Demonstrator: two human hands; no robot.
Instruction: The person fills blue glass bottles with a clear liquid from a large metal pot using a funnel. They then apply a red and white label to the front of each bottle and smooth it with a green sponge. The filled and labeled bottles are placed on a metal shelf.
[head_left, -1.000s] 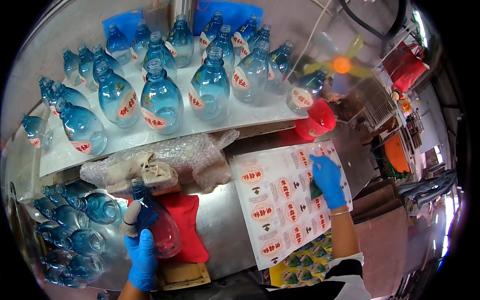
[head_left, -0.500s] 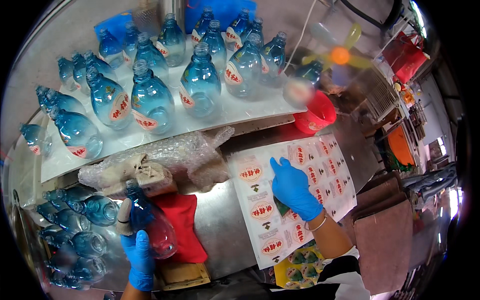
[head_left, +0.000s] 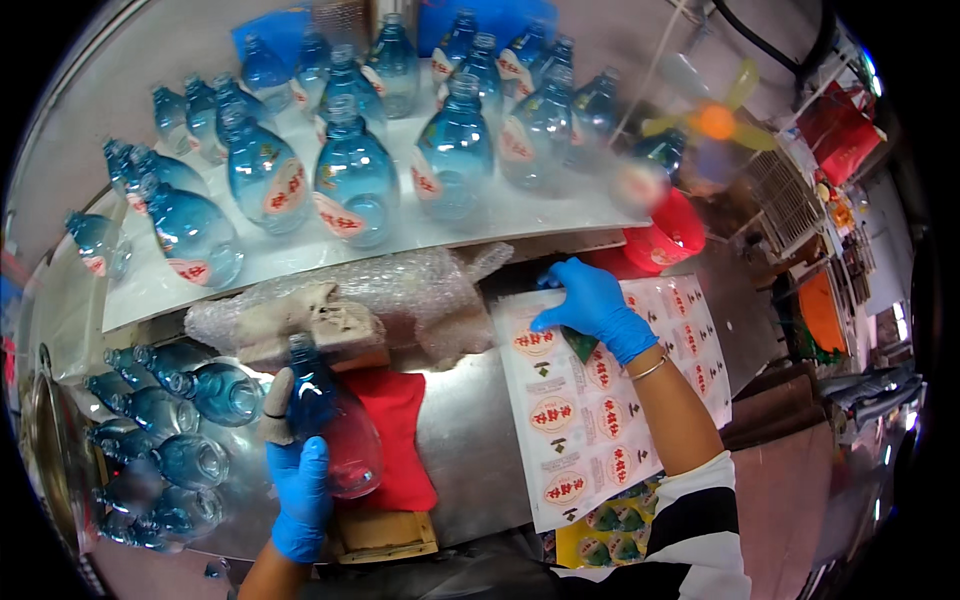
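My left hand (head_left: 300, 490), in a blue glove with a pale knit cover over a fingertip, is closed on a blue glass bottle (head_left: 340, 430). The bottle tilts with its neck away from me, over a red cloth (head_left: 405, 440). My right hand (head_left: 598, 305), also gloved in blue, is above the far part of a white sheet of red-and-white oval labels (head_left: 585, 410). Its thumb points left, apart from the fingers. A small green label (head_left: 580, 343) shows under the palm and seems held by the curled fingers, which are partly hidden.
Labelled blue bottles (head_left: 355, 180) stand on a raised white shelf (head_left: 430, 238) at the back. Several more bottles (head_left: 190, 460) lie at the left. Bubble wrap (head_left: 400, 285) lies below the shelf. A red bucket (head_left: 670, 235) and a small fan (head_left: 715, 122) are at the right. A yellow label sheet (head_left: 570, 545) is near me.
My right hand has moved away from me over the label sheet, and the green label has moved with it. The whole view has shifted slightly. My left hand still holds the bottle.
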